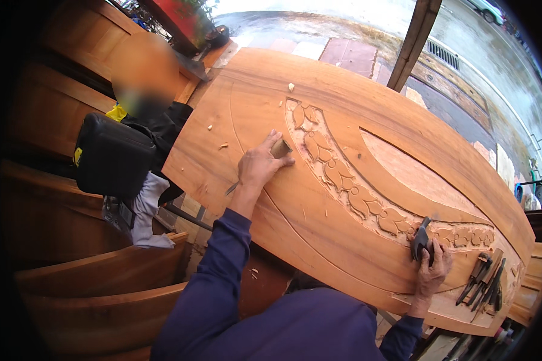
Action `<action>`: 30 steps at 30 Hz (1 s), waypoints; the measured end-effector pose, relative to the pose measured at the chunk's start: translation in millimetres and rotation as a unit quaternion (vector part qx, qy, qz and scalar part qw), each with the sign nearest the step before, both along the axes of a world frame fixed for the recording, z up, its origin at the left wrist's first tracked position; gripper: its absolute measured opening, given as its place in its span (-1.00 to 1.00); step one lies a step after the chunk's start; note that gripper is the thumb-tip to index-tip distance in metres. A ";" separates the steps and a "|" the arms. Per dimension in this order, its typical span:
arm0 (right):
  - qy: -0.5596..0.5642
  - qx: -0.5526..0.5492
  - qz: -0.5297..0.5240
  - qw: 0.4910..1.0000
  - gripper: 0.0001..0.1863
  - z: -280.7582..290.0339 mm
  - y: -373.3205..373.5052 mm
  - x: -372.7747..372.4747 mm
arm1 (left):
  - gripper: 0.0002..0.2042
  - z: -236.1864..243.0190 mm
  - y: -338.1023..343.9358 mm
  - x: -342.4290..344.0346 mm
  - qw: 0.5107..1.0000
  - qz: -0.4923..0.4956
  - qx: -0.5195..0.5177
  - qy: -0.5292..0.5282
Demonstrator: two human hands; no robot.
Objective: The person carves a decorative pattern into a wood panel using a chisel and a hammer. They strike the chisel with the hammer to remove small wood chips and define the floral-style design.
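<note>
A woodcarver in dark blue sleeves leans over a broad wooden panel (250,87), both hands occupied, the panel stretching from the middle of the view toward 4 o'clock. Near center, the left hand (260,162) is narrowed around a short wooden cylinder (280,148), thumb and fingers to either side of it. At 4 o'clock, the right hand (435,268) grips a dark tool (421,242), its exact kind unclear, over the edge of a carved floral band (338,174). That band of leaves and blossoms curves from the left hand's 1 o'clock round to its 4 o'clock. Farther out at 4 o'clock, just beyond the right hand, carving tools (479,269) lie bunched on the panel. Pale wood chips (291,87) dot the surface. A black case (114,155) sits at 9 o'clock; paneled boards (102,274) stand at 8, and a red planter (173,21) at 11.
</note>
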State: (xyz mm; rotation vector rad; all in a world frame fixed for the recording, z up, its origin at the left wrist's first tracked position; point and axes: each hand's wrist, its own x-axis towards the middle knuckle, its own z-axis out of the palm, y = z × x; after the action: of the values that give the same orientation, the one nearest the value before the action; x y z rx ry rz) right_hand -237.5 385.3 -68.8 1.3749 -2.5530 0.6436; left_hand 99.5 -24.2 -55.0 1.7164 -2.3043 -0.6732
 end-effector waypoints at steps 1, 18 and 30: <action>0.022 -0.021 -0.012 0.999 -0.54 -8.6 4.6 -2.5 | -0.11 -1.2 -0.8 -3.5 1.000 -0.003 -0.003 -0.001; -0.012 -0.020 -0.008 1.000 -0.52 -0.5 -5.3 -3.4 | -0.13 -10.5 -1.4 -10.1 1.000 0.023 -0.019 -0.008; -0.018 0.019 -0.007 1.000 -0.53 -9.8 0.1 -10.4 | -0.31 21.8 -39.9 -45.3 0.966 0.045 -0.028 0.253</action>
State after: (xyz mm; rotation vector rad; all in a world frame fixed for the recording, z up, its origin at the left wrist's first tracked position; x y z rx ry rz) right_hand -247.8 385.4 -78.6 1.3689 -2.6131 0.6271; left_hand 54.3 -64.1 -33.2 1.4085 -1.8627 -0.8941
